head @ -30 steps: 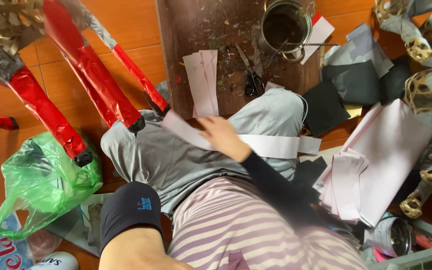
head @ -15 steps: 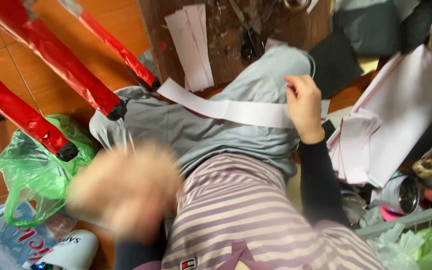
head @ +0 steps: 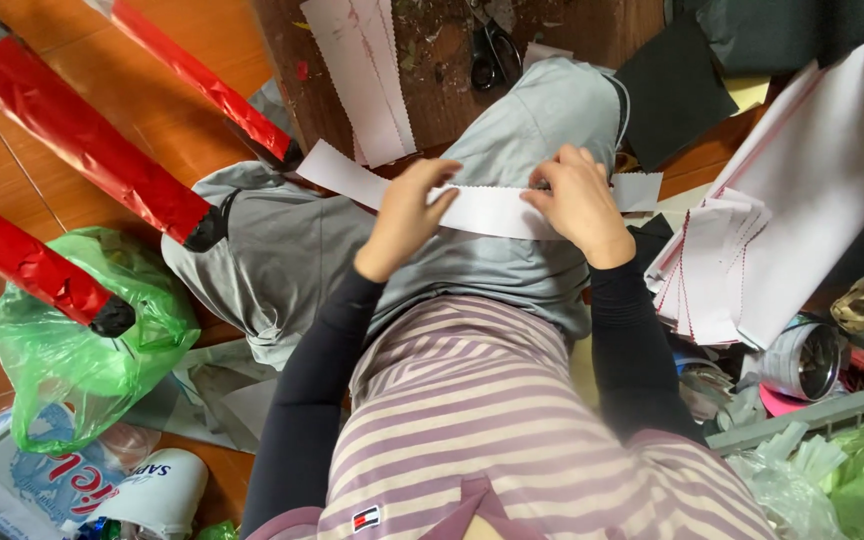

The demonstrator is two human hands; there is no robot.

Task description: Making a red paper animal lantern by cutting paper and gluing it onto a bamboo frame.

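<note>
— With both forearms stretched out over the lap, how do the hands sit?
— Left hand (head: 407, 212) and right hand (head: 577, 200) are close together, fingers pinching the white paper strip (head: 487, 208) from either side.
— And the strip?
— It lies across the grey-trousered knees, running left to right between the fingers. It's long, narrow, with a zigzag top edge. Scissors (head: 493, 52) rest farther off.
</note>
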